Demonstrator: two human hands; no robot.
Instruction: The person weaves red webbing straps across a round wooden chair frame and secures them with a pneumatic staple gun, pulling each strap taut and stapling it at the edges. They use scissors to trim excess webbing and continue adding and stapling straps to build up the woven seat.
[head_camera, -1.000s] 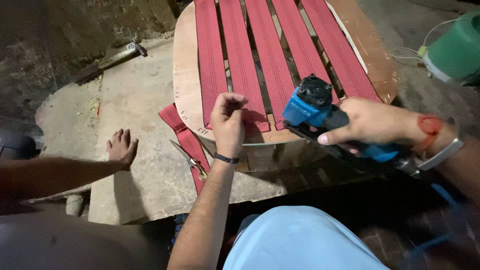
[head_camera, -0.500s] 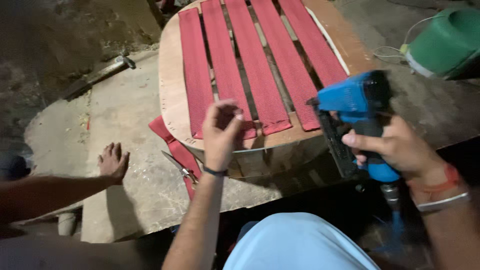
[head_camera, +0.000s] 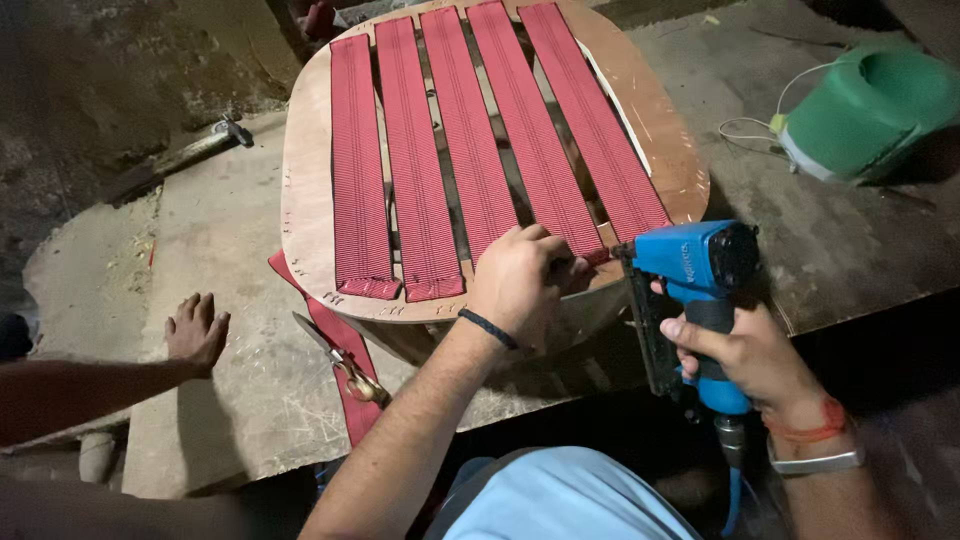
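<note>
A rounded wooden seat frame (head_camera: 300, 190) lies on the board with several red webbing strips (head_camera: 415, 150) stretched across it. My left hand (head_camera: 520, 280) presses down on the near end of one strip at the frame's front edge. My right hand (head_camera: 745, 350) grips a blue pneumatic staple gun (head_camera: 690, 290), its nose against the strip end just right of my left hand.
Scissors (head_camera: 345, 362) lie on a loose red webbing length (head_camera: 335, 340) in front of the frame. Another person's hand (head_camera: 195, 330) rests flat on the board at left. A hammer (head_camera: 200, 145) lies at back left, a green bucket (head_camera: 870, 110) at right.
My left hand shifted right along the front edge onto another strip end. My right hand brought the staple gun down and left, so its nose now meets the strip.
</note>
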